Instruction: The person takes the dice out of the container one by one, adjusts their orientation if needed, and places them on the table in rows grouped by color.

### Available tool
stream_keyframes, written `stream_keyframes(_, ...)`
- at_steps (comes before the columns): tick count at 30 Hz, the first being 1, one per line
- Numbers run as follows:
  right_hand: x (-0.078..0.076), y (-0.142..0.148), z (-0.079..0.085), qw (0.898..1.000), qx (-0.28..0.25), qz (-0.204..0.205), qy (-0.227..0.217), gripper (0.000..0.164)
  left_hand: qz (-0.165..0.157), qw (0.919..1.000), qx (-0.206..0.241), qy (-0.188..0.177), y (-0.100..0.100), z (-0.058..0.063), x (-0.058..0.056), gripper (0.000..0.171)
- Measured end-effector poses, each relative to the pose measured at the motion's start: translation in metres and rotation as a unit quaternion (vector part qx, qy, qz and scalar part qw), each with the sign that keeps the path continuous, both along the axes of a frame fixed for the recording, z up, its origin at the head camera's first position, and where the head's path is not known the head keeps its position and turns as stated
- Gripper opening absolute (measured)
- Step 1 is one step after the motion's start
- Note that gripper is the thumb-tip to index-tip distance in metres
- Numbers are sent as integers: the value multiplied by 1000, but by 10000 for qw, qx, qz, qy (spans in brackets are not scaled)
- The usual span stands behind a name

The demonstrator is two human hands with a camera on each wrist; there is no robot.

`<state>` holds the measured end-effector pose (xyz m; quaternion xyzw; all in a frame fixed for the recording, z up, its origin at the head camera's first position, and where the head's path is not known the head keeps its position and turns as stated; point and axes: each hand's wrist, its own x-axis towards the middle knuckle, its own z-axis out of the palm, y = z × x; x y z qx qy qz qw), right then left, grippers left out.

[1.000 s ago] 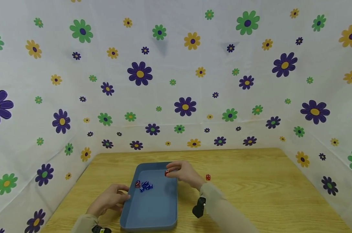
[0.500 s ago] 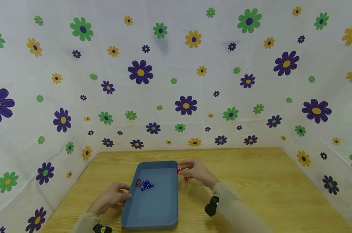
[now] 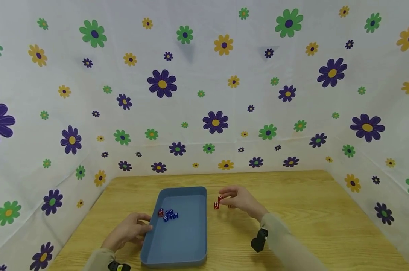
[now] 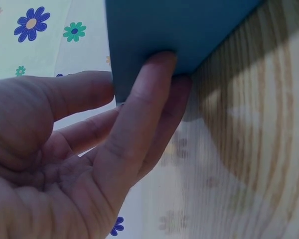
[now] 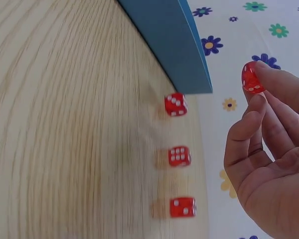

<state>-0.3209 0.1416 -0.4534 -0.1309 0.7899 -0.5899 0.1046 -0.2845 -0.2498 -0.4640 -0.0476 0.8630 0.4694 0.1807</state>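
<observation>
A blue tray (image 3: 177, 244) stands on the table, holding several blue dice (image 3: 171, 215) and a small cluster of red dice (image 3: 160, 212) near its left wall. At that wall, my left hand (image 3: 128, 229) grips the tray's edge, its thumb at the rim and other fingers against the outside, as the left wrist view shows. Beyond the right side my right hand (image 3: 239, 201) pinches a red die (image 5: 251, 78) between thumb and fingertip, above the table. Below it, three red dice lie in a row: one by the tray corner (image 5: 212, 92), a middle die (image 5: 179, 156) and an outer die (image 5: 183, 207).
The wooden table (image 3: 292, 226) extends to the right of the tray. White cloth (image 3: 204, 109) printed with flowers encloses the table at the back and both sides. Dark wrist devices (image 3: 259, 241) sit over the sleeves.
My right hand has moved right with the pinched red die, from over the tray to above the table beside it. Dice its hand had covered now show. The left hand stays put.
</observation>
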Motion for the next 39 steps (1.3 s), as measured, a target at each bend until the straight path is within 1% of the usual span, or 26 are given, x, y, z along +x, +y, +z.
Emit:
stream_keyframes(8, 0, 29, -5, 9997, 182, -161, -93, 40, -25, 9999, -57, 88, 1, 2, 2, 42)
stream_keyframes(17, 1, 56, -11, 9990, 346, -275, -15, 44, -61, 9999, -108, 90, 0, 4, 1, 42)
stream_keyframes(22, -2, 69, -17, 9974, 551, -461, 23, 42, -82, 9999, -80, 79, 0, 6, 1, 43)
stream_keyframes(28, -6, 83, -23, 9957, 724, -569, -7, 41, -75, 10000, 37, 11, -1, 5, -1, 45)
stream_keyframes(34, -7, 95, -28, 9937, 919, -644, 75, 39, -85, 10000, -16, -8, -1, 4, 1, 44)
stream_keyframes(39, -7, 103, -33, 9907, 1093, -810, 98, 37, -96, 10000, -9, 17, 0, 4, 2, 45)
